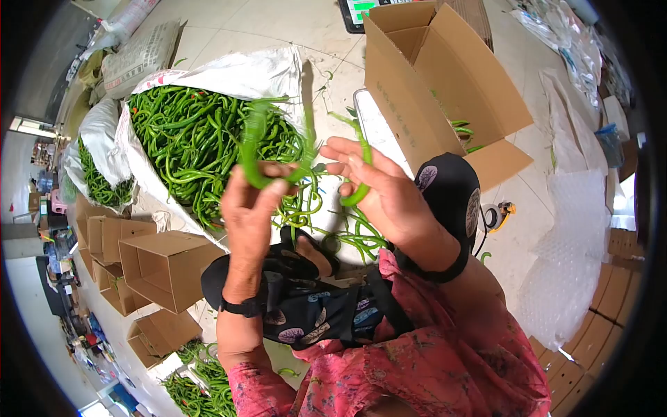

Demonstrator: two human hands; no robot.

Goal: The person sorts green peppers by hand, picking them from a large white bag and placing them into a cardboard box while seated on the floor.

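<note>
Tiled floor (319, 42) below; green peppers (256, 175) pinched between left fingers (237, 191).

A pale tiled floor (333, 52) carries everything, with a large white sack (260, 66) lying open on it, full of green peppers (194, 139). Left of that sack sits a smaller white sack (101, 128); below it, several open cardboard boxes (170, 267) stand clustered. Loose green peppers (365, 244) are scattered just off the large sack's lower right, over a white patch that may be tile or sheet. Well to the large sack's right, a yellow-and-black tape dispenser (501, 217) lies on the tiles, and farther that way spreads bubble wrap (566, 257).
</note>
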